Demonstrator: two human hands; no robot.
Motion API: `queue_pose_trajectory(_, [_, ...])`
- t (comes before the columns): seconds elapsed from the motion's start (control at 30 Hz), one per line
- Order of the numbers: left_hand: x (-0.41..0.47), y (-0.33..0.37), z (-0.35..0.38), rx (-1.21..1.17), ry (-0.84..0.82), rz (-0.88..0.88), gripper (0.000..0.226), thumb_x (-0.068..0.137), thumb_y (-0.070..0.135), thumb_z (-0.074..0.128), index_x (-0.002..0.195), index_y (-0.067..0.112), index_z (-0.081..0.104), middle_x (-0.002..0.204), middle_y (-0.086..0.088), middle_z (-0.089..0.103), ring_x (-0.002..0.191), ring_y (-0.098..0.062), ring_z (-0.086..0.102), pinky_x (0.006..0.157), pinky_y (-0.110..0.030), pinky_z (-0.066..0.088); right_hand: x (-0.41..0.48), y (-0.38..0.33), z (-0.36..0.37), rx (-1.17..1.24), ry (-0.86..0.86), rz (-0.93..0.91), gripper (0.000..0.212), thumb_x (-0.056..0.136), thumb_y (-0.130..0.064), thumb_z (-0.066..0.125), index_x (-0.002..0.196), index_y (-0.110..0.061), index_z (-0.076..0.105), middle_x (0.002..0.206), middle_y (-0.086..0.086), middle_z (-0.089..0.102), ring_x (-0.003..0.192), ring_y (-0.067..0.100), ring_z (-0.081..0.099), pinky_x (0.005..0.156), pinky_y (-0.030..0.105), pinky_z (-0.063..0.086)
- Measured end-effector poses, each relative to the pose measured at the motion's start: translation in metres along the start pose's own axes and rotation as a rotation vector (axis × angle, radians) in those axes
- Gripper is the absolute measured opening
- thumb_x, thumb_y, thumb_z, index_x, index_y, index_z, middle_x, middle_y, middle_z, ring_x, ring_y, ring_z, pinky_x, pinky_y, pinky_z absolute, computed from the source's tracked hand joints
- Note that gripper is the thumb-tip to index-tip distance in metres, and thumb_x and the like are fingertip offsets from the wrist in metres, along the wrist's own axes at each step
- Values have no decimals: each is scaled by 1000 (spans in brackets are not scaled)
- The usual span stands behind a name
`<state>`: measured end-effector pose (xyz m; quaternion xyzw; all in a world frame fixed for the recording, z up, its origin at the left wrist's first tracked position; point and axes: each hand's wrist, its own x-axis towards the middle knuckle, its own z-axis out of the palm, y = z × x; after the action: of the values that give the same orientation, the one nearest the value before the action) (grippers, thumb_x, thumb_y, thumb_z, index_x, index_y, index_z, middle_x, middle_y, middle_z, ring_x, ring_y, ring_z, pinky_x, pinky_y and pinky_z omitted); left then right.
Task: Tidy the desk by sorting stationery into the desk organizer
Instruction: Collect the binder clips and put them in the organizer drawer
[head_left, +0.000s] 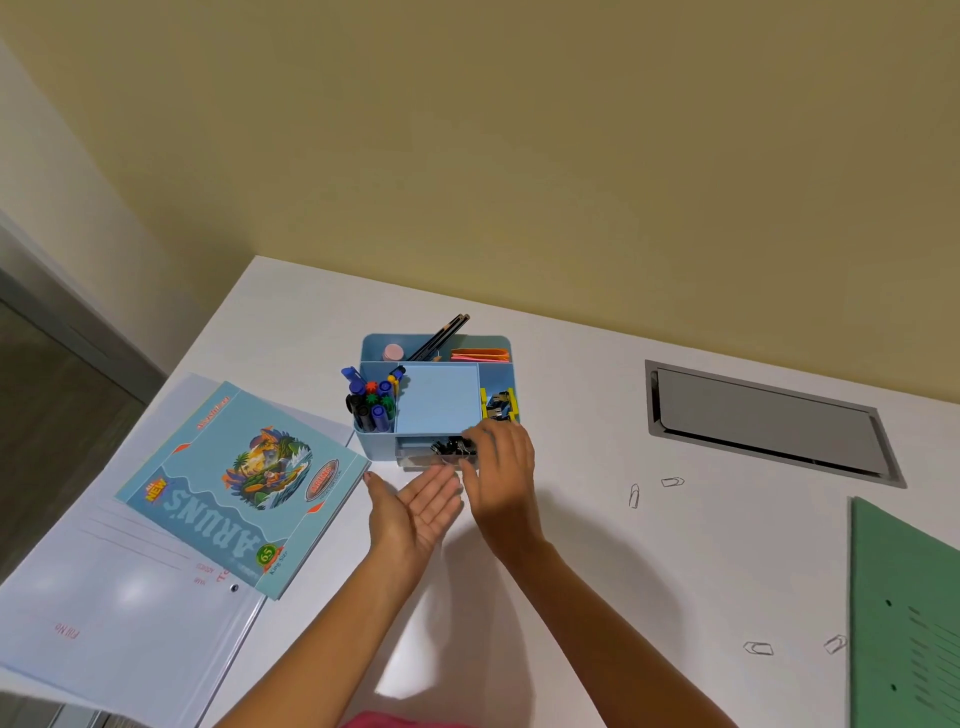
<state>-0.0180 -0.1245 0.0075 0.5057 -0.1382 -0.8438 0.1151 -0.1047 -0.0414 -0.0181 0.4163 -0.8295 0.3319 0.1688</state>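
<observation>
- Desk organizer (379, 447): pale blue box I see at the middle of the white desk (571, 395), near the far edge. Its clear front drawer (415, 460) is pulled out toward me.
- Binder clips (453, 446): a black heap lying in the open drawer.
- Right hand (501, 467): over the drawer's right end, fingers curled down at the clips; I cannot tell whether it pinches any.
- Left hand (413, 512): palm up, fingers spread wide, holding nothing, just near of the drawer.
- Markers (371, 402): blue and black, upright in the left compartment.
- Blue notepad (436, 397): centre compartment.
- Pencils (439, 338): leaning in the far compartment, beside orange sticky notes (480, 355).
- Yellow clips (498, 404): right compartment, partly hidden by my right hand.
- Notebook (244, 483): blue cover, left of the organizer, lying on a clear folder (104, 597).
- Paper clips (634, 495): four loose, right of the hands, well apart.
- Green file (904, 613): near right edge.
- Cable hatch (769, 421): grey, set in the desk at far right.
</observation>
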Motion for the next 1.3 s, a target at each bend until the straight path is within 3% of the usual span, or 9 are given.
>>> queue_pose_trajectory(0.17, [0,8,4,-25,-24,0,85,94,65,14,128,-2,53,129,-19,58,117,-33,56,95,-42,44,9,-2,4,-80,-11,18,24,86,-15,66,109,-7,63,103,9,66,102,19,52,93,25,43])
queue_pose_trajectory(0.33, [2,9,7,-34,-45,19,81,94,64,15,118,1,59,123,-18,61,118,-34,56,94,-43,44,19,-3,4,-201,-71,25,25,71,-13,81,93,-10,71,91,6,69,87,21,63,79,23,51])
queue_pose_trajectory(0.43, [4,9,7,-26,-54,22,80,94,64,15,116,2,60,117,-16,63,113,-34,58,94,-44,45,21,-1,4,-195,-58,4,14,81,-17,70,93,-8,70,91,7,68,84,23,64,82,22,45])
queue_pose_trajectory(0.57, [4,9,8,57,-37,91,70,98,57,19,110,4,62,107,-13,66,100,-32,64,88,-41,50,21,-3,5,-119,20,0,41,101,-27,35,92,-6,69,90,9,67,89,20,56,82,23,41])
queue_pose_trajectory(0.67, [7,8,9,217,23,223,54,102,43,23,101,7,63,95,-9,68,82,-23,67,63,-31,56,18,-2,9,-143,4,-13,26,99,-20,47,97,-7,69,96,10,66,94,21,55,84,26,41])
queue_pose_trajectory(0.73, [7,9,10,271,51,269,46,103,37,28,93,10,64,87,-8,68,74,-22,66,55,-28,56,14,-1,11,-156,-14,-36,24,99,-20,48,100,-7,69,100,11,66,96,24,59,85,29,44])
queue_pose_trajectory(0.9, [7,12,13,277,68,250,28,99,30,44,89,12,63,84,-6,65,74,-23,66,69,-38,57,10,-2,11,-176,13,-5,31,101,-22,41,105,-8,69,103,12,65,98,25,58,85,29,43])
queue_pose_trajectory(1.1, [9,17,15,244,79,189,27,95,34,53,79,14,60,75,-3,62,68,-20,62,55,-31,58,0,1,14,-204,-14,-35,39,102,-26,32,110,-12,68,108,12,64,102,26,59,85,34,48])
queue_pose_trajectory(1.3, [12,14,12,282,117,215,23,94,36,54,86,16,62,85,-2,66,76,-18,66,54,-31,56,-5,2,18,-245,-52,-67,28,97,-32,46,109,-21,68,114,12,64,105,27,59,85,35,46])
